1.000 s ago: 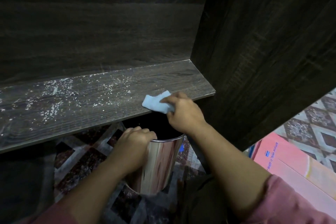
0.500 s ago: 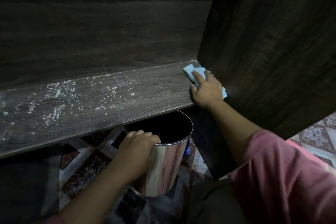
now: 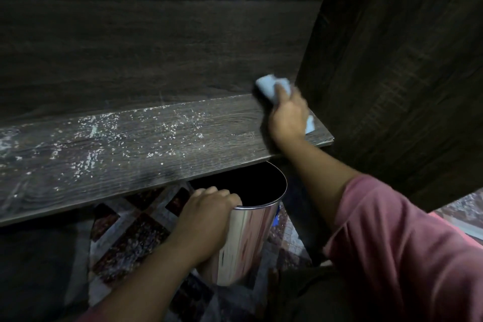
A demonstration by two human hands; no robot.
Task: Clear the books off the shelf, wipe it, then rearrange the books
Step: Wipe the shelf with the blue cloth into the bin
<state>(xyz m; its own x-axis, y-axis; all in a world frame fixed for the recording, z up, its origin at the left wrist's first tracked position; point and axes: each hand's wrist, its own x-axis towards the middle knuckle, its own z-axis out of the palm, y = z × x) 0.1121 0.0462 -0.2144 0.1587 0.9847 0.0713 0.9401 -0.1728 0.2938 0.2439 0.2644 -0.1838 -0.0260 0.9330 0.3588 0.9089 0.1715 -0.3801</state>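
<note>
The dark wooden shelf [image 3: 136, 154] runs across the view, speckled with white dust over its left and middle parts. My right hand [image 3: 287, 117] presses a light blue cloth [image 3: 269, 85] flat onto the shelf's far right corner, where the back panel meets the side wall. My left hand [image 3: 206, 217] grips the rim of a shiny metal bin [image 3: 248, 238] held just under the shelf's front edge. No books are in view.
The shelf's dark side panel [image 3: 397, 81] rises close on the right and the back panel [image 3: 156, 42] fills the top. Patterned floor tiles [image 3: 130, 238] show below the shelf.
My right hand has slid the cloth from the shelf's front edge back into the rear right corner. My left hand keeps the bin under the edge.
</note>
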